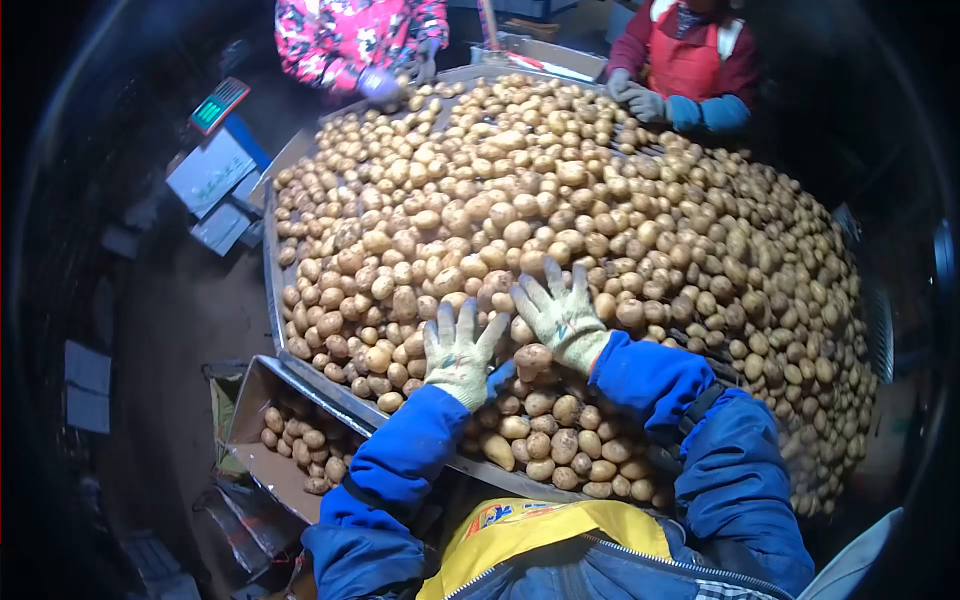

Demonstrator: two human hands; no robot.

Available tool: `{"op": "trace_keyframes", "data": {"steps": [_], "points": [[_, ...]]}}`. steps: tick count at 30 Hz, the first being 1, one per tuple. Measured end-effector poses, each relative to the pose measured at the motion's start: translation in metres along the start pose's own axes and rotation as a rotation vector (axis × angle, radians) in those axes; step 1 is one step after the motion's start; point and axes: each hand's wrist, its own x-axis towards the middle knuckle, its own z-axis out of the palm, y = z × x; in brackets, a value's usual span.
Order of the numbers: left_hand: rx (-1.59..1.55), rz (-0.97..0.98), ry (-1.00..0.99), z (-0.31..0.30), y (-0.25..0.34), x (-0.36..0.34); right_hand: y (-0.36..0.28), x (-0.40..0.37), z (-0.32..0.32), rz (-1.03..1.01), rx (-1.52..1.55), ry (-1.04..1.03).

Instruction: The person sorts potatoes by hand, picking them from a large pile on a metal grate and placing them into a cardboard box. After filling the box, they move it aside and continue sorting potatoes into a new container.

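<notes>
The potatoes (560,190) lie in a deep heap that covers the sorting table (330,392) from the centre of the view out to 12 and 3 o'clock. The left hand (458,352), gloved, rests palm down on the heap just below centre. Its fingers are apart and flat, closed on nothing. The right hand (562,318), also gloved, lies just beside it toward 3 o'clock, fingers likewise splayed across several tubers, and one potato touches the heel of the palm. Toward 8 o'clock from the hands, below the table rim, an open cardboard box (245,405) holds a shallow layer of potatoes. A weighing scale (222,103) stands at 10 o'clock, well apart. At 12 o'clock, a co-worker's glove (380,85) and a second co-worker's glove (645,103) reach the far rim. Each tuber is probably firm, dense and rigid, with dry, dusty skin that gives a glove fair grip. The rounded shape suggests that it rolls readily and that the heap slides when disturbed. Grasp a single potato around its widest girth with the fingers curled beneath it, or move several at once with a flat palm. A hard drop would likely bruise the flesh.
</notes>
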Motion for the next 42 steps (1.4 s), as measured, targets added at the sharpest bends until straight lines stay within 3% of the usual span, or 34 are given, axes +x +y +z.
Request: {"op": "trace_keyframes", "data": {"steps": [7,11,15,17,18,21,22,23,24,25,26,29,33,35,37,39,40,41,42], "points": [[0.023,-0.110,-0.087,-0.008,-0.029,0.038,0.041,0.091,0.027,-0.066,-0.020,0.001],[0.068,-0.124,0.026,0.007,-0.048,0.056,0.042,0.135,0.004,0.097,-0.004,-0.147],[-0.089,-0.305,-0.149,-0.010,-0.051,0.085,0.055,0.140,0.017,0.054,-0.074,-0.132],[-0.004,-0.218,-0.015,0.003,-0.067,0.088,0.051,0.136,0.008,0.098,0.036,-0.202],[-0.023,-0.253,-0.048,0.003,-0.074,0.091,0.052,0.135,0.003,0.111,0.104,-0.271],[-0.066,-0.257,-0.139,-0.004,-0.078,0.098,0.060,0.118,-0.037,-0.020,0.199,-0.255],[-0.029,-0.175,-0.060,0.008,-0.085,0.093,0.069,0.117,-0.032,-0.135,0.254,-0.183],[0.003,-0.104,0.005,0.026,-0.089,0.081,0.068,0.129,-0.051,-0.090,0.281,-0.428],[-0.140,-0.032,0.087,0.022,-0.090,0.071,0.063,0.133,-0.067,-0.021,0.368,-0.492],[-0.291,-0.015,-0.056,-0.009,-0.085,0.063,0.060,0.150,-0.078,0.040,0.437,-0.502],[-0.279,0.033,-0.004,-0.013,-0.090,0.062,0.067,0.151,-0.048,-0.043,0.351,-0.223],[-0.279,0.043,0.130,-0.010,-0.087,0.030,0.052,0.211,-0.039,0.126,0.315,-0.178],[-0.677,0.027,0.285,-0.035,-0.087,0.004,0.042,0.269,-0.015,0.228,0.347,-0.430],[-0.728,-0.111,0.263,-0.043,-0.082,-0.008,0.034,0.266,-0.040,0.302,0.471,-0.378],[-0.848,-0.132,0.264,-0.040,-0.083,-0.015,0.046,0.269,-0.021,0.301,0.332,-0.480],[-0.988,-0.204,0.279,-0.033,-0.081,-0.023,0.057,0.241,0.009,0.191,0.306,-0.291],[-1.223,-0.315,0.232,-0.029,-0.078,-0.025,0.056,0.234,0.006,0.222,0.376,-0.306],[-1.213,-0.323,0.245,-0.027,-0.079,-0.027,0.055,0.228,0.003,0.245,0.340,-0.283],[-1.454,-0.472,0.150,-0.034,-0.079,-0.028,0.055,0.224,-0.005,0.339,0.434,-0.288]]}}
